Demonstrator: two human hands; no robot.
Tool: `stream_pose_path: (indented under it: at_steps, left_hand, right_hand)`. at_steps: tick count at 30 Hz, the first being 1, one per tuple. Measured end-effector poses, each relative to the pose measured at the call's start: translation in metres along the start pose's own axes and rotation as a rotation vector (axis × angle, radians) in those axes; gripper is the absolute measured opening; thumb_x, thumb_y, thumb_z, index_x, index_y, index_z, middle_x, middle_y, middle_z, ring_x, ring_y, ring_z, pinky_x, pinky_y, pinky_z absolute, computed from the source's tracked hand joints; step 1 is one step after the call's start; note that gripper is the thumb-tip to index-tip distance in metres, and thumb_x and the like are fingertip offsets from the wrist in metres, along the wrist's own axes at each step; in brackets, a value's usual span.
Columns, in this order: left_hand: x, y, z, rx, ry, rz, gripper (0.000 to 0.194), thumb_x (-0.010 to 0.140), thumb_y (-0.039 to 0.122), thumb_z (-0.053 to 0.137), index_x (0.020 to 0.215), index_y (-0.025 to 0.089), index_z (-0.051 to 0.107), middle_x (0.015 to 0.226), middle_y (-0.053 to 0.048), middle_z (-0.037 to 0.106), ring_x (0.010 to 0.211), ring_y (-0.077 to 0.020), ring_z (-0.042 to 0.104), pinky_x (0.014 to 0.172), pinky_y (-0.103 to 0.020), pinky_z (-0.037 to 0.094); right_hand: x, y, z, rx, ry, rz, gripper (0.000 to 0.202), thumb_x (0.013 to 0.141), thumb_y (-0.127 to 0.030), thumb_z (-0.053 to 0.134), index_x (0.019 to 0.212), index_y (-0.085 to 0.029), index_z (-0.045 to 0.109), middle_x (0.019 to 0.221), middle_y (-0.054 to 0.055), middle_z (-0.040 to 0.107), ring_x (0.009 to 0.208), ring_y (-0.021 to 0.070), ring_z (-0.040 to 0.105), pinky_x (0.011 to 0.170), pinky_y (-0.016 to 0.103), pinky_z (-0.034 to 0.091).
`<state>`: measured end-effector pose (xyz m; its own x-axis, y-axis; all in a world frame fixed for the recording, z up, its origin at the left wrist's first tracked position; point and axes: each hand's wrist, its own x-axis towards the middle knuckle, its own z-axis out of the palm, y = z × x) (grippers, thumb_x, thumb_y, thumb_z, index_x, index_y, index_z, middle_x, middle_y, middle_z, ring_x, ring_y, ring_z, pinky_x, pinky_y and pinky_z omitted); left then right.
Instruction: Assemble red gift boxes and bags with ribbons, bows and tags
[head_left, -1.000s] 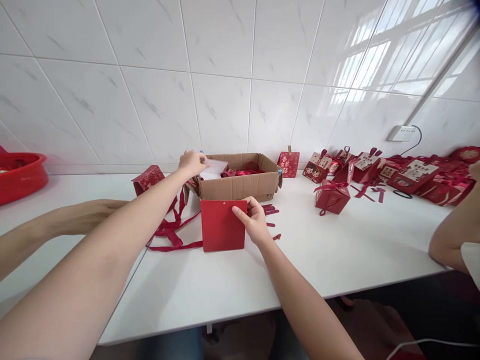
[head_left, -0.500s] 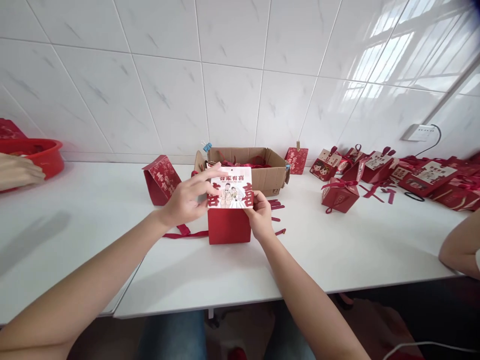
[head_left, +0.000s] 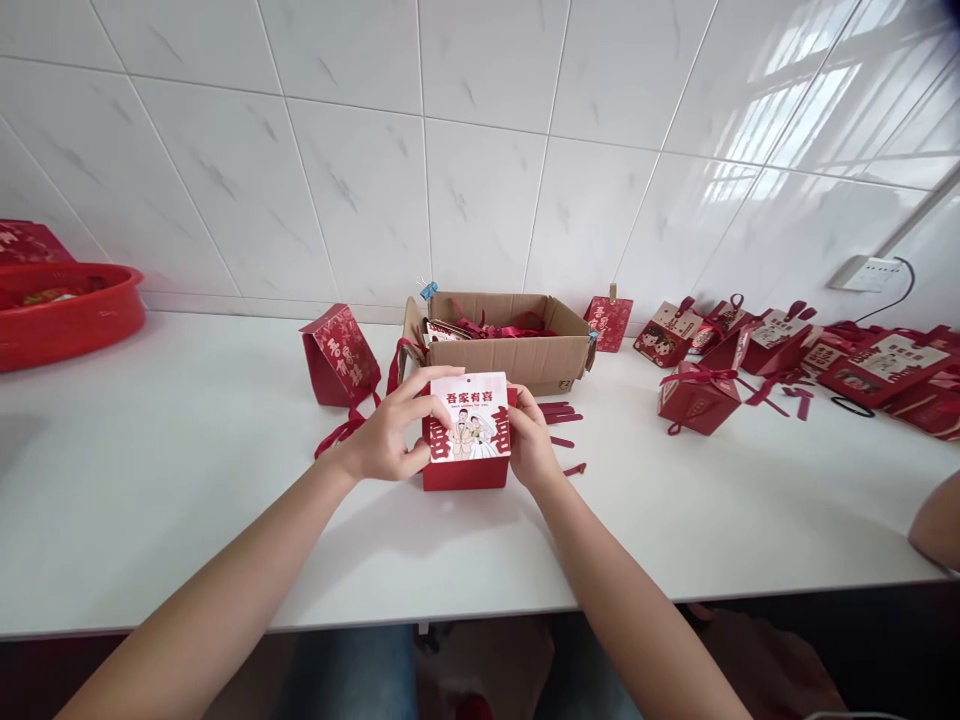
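A white card (head_left: 470, 415) printed with a couple and red characters lies against the front of a red box (head_left: 466, 476), which stands on the table. My left hand (head_left: 397, 425) pinches the card at its left side, with fingers across its upper left edge. At the right side, my right hand (head_left: 534, 432) grips the red box beside the card's edge; some of its fingers are hidden behind. A red ribbon (head_left: 341, 430) trails to the left of my left hand, by a patterned red box (head_left: 341, 357).
Behind my hands stands a cardboard box (head_left: 517, 354) with cards and ribbons. Cut ribbon strips (head_left: 561, 413) lie right of my right hand. Finished-looking red boxes (head_left: 699, 397) crowd the right. A red basin (head_left: 67, 325) is at far left, a person's arm (head_left: 937, 525) at the right edge.
The card has come down over the front of the red box, and both hands moved down with it. The view has shifted a little. The other person's hand at the left basin is gone.
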<state>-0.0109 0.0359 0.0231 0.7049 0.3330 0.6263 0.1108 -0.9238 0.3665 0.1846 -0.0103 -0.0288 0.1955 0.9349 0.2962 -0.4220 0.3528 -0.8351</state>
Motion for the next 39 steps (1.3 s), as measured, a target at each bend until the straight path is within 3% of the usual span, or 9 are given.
stream_pose_path:
  at_steps: [5,10,15,18,22,29,34,39]
  left_hand:
    - [-0.001,0.003,0.005,-0.147,-0.040,-0.026,0.027,0.071,0.019,0.052,0.095,0.025,0.062,0.135,-0.009,0.047,0.122,-0.0329,0.047,0.099,-0.053,0.044]
    - [0.003,0.003,0.031,-0.058,0.270,-0.060,0.015,0.087,0.018,0.050,0.100,0.024,0.055,0.117,-0.008,0.057,0.115,-0.0243,0.053,0.101,-0.046,0.044]
    - [0.005,-0.001,0.051,-0.035,0.505,-0.120,0.053,0.083,0.030,0.060,0.128,0.026,0.031,0.132,-0.014,0.043,0.107,-0.0245,0.056,0.091,-0.044,0.051]
    - [0.005,-0.001,0.051,-0.176,0.489,-0.209,0.062,0.081,0.036,0.063,0.131,0.026,0.026,0.120,-0.012,0.051,0.102,-0.0232,0.058,0.085,-0.040,0.053]
    - [0.005,0.000,0.050,-0.344,0.464,-0.311,0.050,0.083,0.037,0.063,0.123,0.022,0.038,0.103,-0.007,0.058,0.098,-0.0209,0.060,0.085,-0.036,0.052]
    - [0.006,-0.002,0.054,-0.228,0.538,-0.372,0.026,0.084,0.039,0.062,0.098,0.021,0.052,0.097,-0.004,0.060,0.087,-0.0171,0.061,0.079,-0.031,0.051]
    - [0.006,-0.001,0.055,-0.307,0.523,-0.393,0.027,0.084,0.039,0.062,0.100,0.021,0.050,0.096,-0.004,0.058,0.084,-0.0159,0.060,0.075,-0.030,0.051]
    - [0.007,-0.001,0.057,-0.346,0.559,-0.332,0.032,0.085,0.037,0.062,0.108,0.021,0.046,0.099,-0.005,0.058,0.096,-0.0183,0.059,0.086,-0.034,0.049]
  right_hand:
    - [0.001,0.002,-0.002,0.020,0.001,-0.025,0.015,0.076,-0.028,0.052,0.089,-0.023,0.058,0.121,0.001,0.063,0.099,0.0220,0.061,0.082,0.036,0.049]
    - [-0.005,0.006,0.005,-0.049,0.054,-0.135,0.017,0.082,-0.039,0.058,0.089,-0.025,0.050,0.104,0.001,0.065,0.094,0.0194,0.061,0.084,0.035,0.049]
    - [-0.011,-0.001,0.013,-0.195,0.060,-0.184,0.051,0.077,-0.040,0.070,0.115,-0.033,0.038,0.093,0.000,0.061,0.083,0.0175,0.062,0.079,0.033,0.051]
    - [-0.009,-0.004,0.013,-0.320,0.069,-0.223,0.042,0.078,-0.042,0.068,0.112,-0.030,0.048,0.093,0.001,0.060,0.083,0.0175,0.060,0.079,0.032,0.050]
    - [-0.006,-0.002,0.011,-0.397,0.078,-0.229,0.024,0.081,-0.043,0.064,0.090,-0.025,0.051,0.081,-0.001,0.057,0.074,0.0145,0.055,0.071,0.028,0.048]
    - [-0.006,0.001,0.010,-0.353,0.038,-0.225,0.028,0.082,-0.042,0.064,0.098,-0.024,0.049,0.083,-0.002,0.057,0.073,0.0122,0.056,0.067,0.025,0.048]
    - [-0.005,0.001,0.009,-0.349,0.049,-0.216,0.027,0.080,-0.041,0.067,0.092,-0.023,0.051,0.083,-0.002,0.059,0.074,0.0121,0.057,0.069,0.026,0.050]
    - [-0.004,0.001,0.009,-0.304,0.037,-0.174,0.030,0.078,-0.042,0.069,0.096,-0.024,0.052,0.089,-0.001,0.062,0.077,0.0134,0.061,0.071,0.027,0.052]
